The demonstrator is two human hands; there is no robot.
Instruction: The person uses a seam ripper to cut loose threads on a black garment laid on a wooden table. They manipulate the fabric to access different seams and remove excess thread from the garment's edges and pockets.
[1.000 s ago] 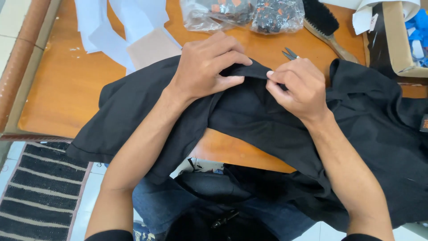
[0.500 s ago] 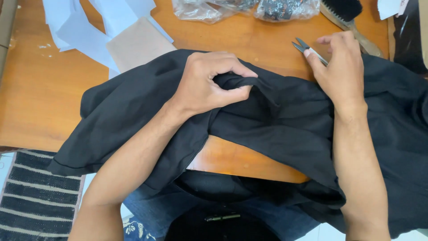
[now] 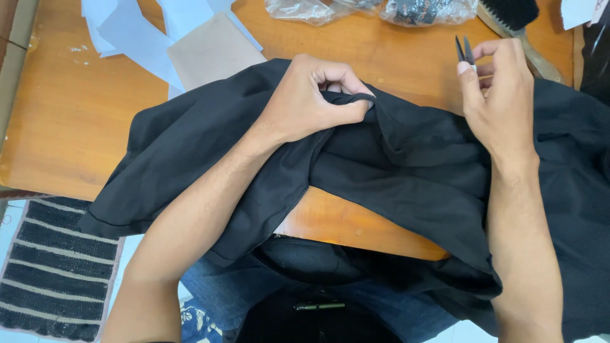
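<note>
Black soft woven garment (image 3: pixel 406 171) lies draped over the orange wooden table (image 3: pixel 57 108), looks light and floppy, best grabbed at a seam. Left hand (image 3: pixel 305 101) pinches a fold shut; right hand (image 3: pixel 502 95) grips small metal thread snips (image 3: pixel 464 49). Paper pattern pieces (image 3: pixel 146 32), plastic bags (image 3: pixel 375 9) and a brush (image 3: pixel 518 16) sit behind.

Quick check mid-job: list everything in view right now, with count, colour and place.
black garment: one, black, draped over table's near edge
thread snips: one, dark metal, in right hand
table: one, orange-brown wood
paper pieces: several, white and tan, far left
plastic bags: two, clear, far edge
brush: one, black bristles, far right
striped mat: one, grey-black, floor left
left hand: pinching garment's fold
right hand: grip on snips
</note>
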